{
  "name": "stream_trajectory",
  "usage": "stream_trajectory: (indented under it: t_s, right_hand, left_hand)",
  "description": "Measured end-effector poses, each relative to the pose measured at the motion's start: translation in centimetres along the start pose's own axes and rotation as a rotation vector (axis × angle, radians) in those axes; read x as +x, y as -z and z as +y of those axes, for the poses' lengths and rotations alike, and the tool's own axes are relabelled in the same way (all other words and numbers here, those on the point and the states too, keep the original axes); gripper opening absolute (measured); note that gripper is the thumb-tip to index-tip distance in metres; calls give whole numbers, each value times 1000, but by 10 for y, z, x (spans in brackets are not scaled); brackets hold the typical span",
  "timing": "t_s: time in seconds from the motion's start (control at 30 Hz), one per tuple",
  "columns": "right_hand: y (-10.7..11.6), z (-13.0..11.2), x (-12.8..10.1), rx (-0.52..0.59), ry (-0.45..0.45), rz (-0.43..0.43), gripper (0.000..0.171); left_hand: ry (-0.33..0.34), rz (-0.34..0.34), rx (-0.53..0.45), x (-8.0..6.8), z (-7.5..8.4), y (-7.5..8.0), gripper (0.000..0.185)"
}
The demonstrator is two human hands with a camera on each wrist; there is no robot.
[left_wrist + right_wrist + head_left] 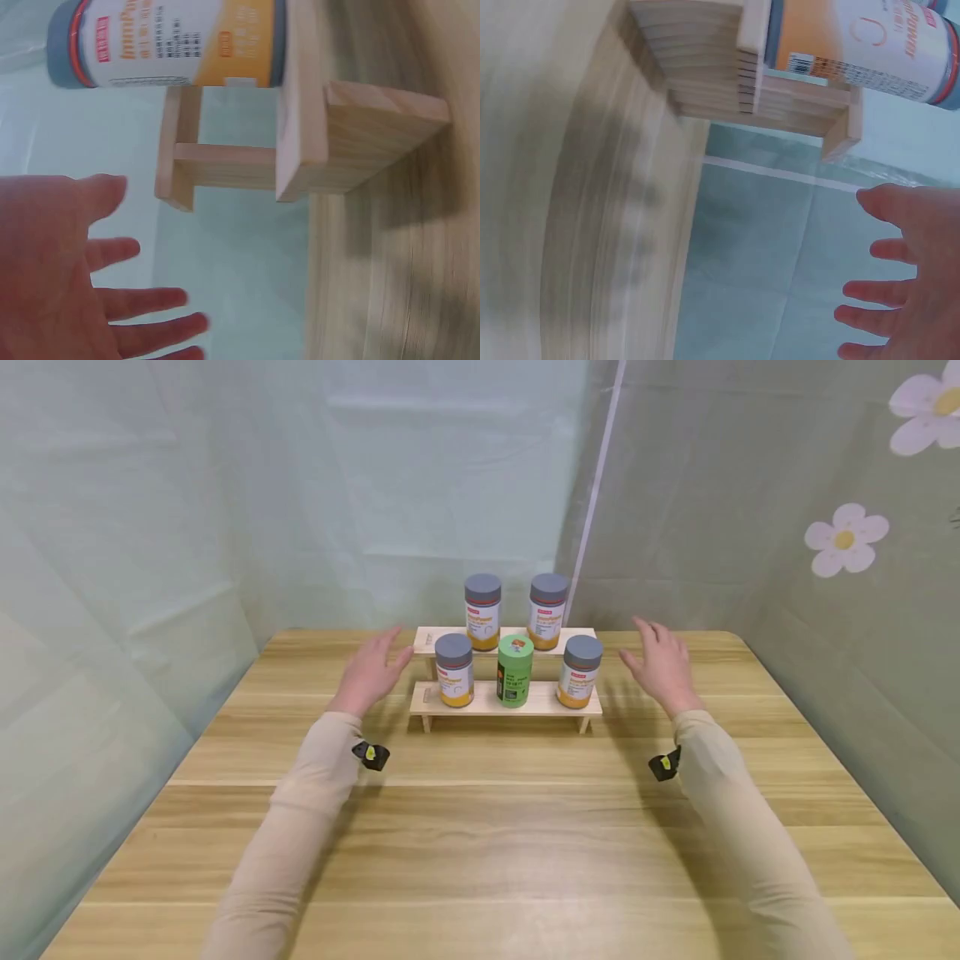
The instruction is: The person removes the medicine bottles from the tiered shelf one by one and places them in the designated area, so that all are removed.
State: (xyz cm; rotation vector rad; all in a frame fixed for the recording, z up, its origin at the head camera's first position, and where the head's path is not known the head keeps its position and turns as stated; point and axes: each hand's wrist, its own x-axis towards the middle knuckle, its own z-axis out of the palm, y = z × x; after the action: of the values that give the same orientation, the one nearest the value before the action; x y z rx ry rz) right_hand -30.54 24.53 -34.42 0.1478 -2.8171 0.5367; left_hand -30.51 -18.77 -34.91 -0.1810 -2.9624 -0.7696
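Note:
A two-tier wooden rack (487, 712) stands toward the back of the table. Its lower tier bears a grey-lidded jar (454, 681) at the left, a green canister (514, 681) in the middle and another grey-lidded jar (579, 681) at the right. Two more such jars, a left one (483, 614) and a right one (547, 614), sit on the upper tier. To the rack's left my left hand (369, 670) hovers with fingers spread, touching nothing. On the opposite side my right hand (663, 667) is likewise spread and holds nothing. Both wrist views show gaps between fingers and rack.
The wood-grain table (495, 843) extends toward me in front of the rack. Behind it hangs a pale cloth curtain (450, 485), and at the right a grey one carries printed flowers (846, 540). Each sleeve has a small black wrist camera strapped on.

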Motion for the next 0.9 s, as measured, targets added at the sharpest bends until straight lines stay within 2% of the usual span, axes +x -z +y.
stream_trajectory:
  t_s: [0.13, 0.27, 0.5, 0.73, 0.9]
  right_hand:
    - [4, -1, -2, 37, -9, 41, 62]
    - [6, -3, -4, 58, -20, 47, 61]
    - [8, -5, -3, 198, -2, 52, 56]
    - [8, -10, -3, 303, -4, 56, 53]
    - [6, -14, -2, 333, 4, 27, 53]
  left_hand:
    - [39, -12, -101, -2, 0, 1, 67]
    - [71, -46, -143, -3, -2, 1, 68]
    - [84, -156, -178, -6, -6, 0, 69]
    - [113, -303, -339, -8, -11, -7, 64]
    - [110, -341, -415, -6, -17, -16, 60]
